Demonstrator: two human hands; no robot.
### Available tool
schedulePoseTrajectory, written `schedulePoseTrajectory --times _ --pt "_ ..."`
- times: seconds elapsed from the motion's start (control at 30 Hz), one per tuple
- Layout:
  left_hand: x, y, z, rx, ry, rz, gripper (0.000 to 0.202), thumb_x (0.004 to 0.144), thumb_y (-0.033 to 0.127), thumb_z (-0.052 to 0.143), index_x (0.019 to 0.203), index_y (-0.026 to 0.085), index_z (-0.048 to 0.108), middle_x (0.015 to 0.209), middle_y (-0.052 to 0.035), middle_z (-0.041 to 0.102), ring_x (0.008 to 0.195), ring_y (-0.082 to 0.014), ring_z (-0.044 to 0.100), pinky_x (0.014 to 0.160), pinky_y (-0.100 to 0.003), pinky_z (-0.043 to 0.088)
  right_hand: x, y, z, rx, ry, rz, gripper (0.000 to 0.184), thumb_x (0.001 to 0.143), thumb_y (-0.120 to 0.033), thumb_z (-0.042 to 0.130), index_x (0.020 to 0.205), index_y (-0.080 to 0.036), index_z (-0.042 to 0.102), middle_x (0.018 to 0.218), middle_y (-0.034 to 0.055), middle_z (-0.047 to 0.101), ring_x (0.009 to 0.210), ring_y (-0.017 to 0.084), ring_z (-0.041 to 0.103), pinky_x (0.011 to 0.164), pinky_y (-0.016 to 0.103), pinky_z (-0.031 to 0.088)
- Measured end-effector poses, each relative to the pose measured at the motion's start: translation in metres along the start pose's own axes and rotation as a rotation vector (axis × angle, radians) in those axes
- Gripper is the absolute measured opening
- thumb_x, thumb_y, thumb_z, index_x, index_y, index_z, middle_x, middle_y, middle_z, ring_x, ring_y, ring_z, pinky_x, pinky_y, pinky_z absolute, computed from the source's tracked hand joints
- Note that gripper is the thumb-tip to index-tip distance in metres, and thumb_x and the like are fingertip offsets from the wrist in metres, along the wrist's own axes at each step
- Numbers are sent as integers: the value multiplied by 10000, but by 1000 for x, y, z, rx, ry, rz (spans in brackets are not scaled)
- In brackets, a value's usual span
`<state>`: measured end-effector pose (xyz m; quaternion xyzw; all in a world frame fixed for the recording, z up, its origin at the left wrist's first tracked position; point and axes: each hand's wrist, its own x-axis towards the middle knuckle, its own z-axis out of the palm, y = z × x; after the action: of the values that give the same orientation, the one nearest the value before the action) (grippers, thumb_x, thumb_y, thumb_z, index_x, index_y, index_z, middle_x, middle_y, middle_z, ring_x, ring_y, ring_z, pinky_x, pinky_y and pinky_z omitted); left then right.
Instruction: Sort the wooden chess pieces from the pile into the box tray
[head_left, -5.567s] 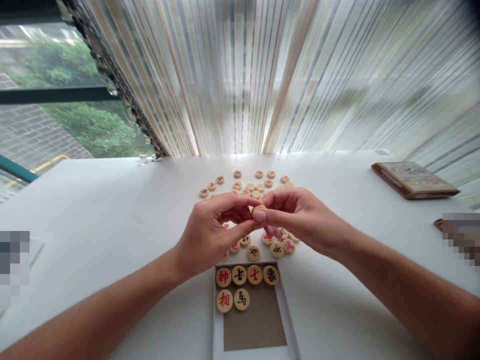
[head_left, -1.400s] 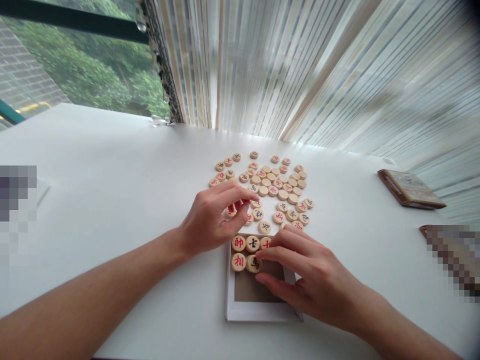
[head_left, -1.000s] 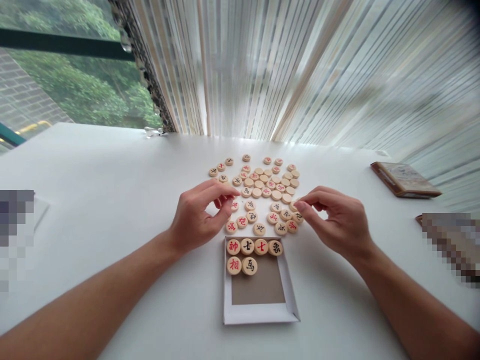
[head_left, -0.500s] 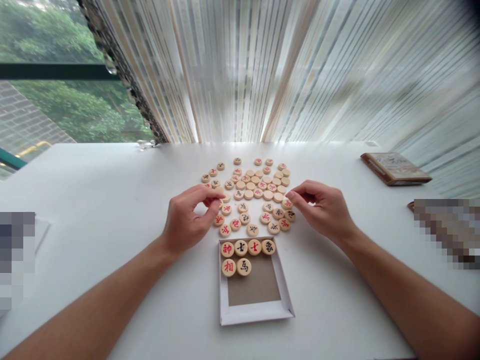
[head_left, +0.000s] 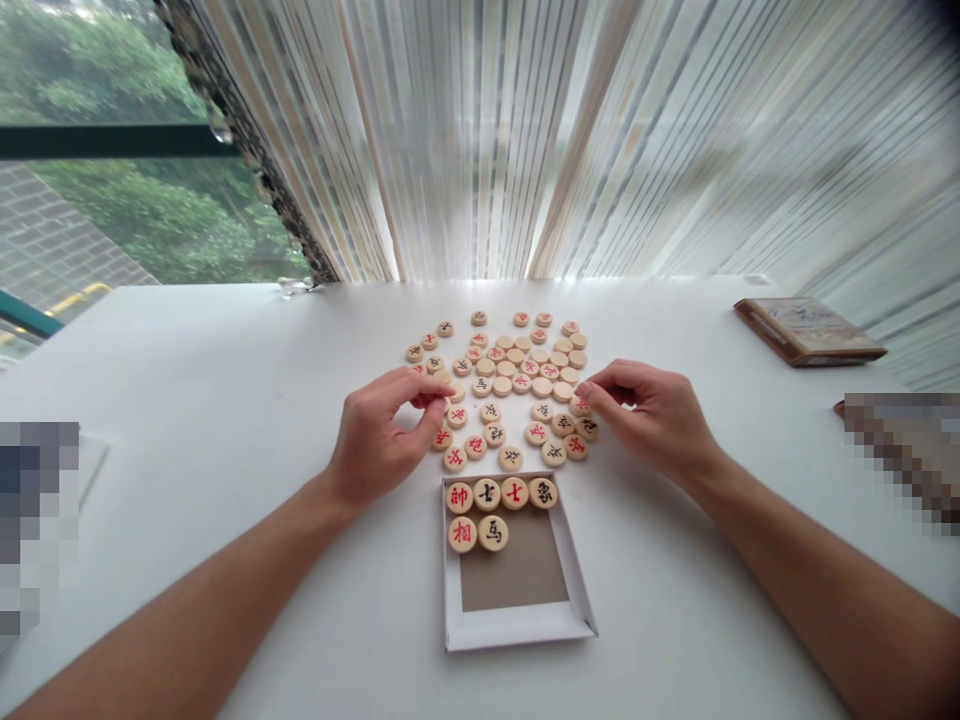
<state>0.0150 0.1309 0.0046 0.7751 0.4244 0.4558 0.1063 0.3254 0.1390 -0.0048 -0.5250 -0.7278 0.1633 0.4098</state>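
Several round wooden xiangqi pieces point(head_left: 521, 384) lie spread over the table, some with red or black characters up and some showing blank faces. At the left edge of the spread, my left hand point(head_left: 390, 420) is closed in a pinch, fingertips beside a blank piece. My right hand point(head_left: 649, 410) is pinched at the right edge, its thumb over a red-marked piece. Whether either pinch holds anything is hidden. Nearer me, a shallow white box tray point(head_left: 517, 628) contains a row of pieces at its far side and, below it, a red 相 piece point(head_left: 462, 534) and a black 馬 piece point(head_left: 493, 534).
A flat brown-edged box point(head_left: 810, 330) lies at the far right of the white table point(head_left: 225, 350). Blurred-out items sit at the left and right edges. Behind the table hang striped curtains point(head_left: 465, 140), with a window point(head_left: 135, 200) at left.
The view has shifted slightly, so the tray and pieces appear a little farther right. Both hands keep nearly the same pose, and the pieces in the tray are unchanged.
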Motion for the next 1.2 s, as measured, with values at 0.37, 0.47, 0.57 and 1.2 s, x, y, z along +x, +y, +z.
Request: schedulePoseTrajectory --times 0.37,0.47,0.57,1.2 --pt "1 -5 -1 35 -27 -38 128 927 139 666 993 183 767 932 -47 759 804 -173 701 774 -308 580 3 -1 -1 -1 64 46 263 934 -353 687 736 -190 740 657 11 647 595 153 500 566 306 378" --pt "0 -6 -1 22 -40 -47 121 930 145 671 991 191 765 926 -41 756 804 -174 700 767 -307 579 4 1 -2 -11 81 78 274 930 -371 686 739 -181 735 625 5 622 577 150 497 555 302 372" --pt "0 -6 0 24 -43 -43 128 930 141 667 993 191 767 935 -42 757 812 -173 701 770 -300 579 5 2 -2 -11 86 108 277 919 -385 686 752 -173 748 619 7 624 573 150 504 552 299 371" --pt "-1 -7 2 -24 -70 -84 131 934 137 662 984 171 779 932 -46 758 805 -168 691 769 -294 569 5 8 0 19 36 213 351 902 -467 683 764 -158 775 615 14 634 576 156 506 545 292 372"
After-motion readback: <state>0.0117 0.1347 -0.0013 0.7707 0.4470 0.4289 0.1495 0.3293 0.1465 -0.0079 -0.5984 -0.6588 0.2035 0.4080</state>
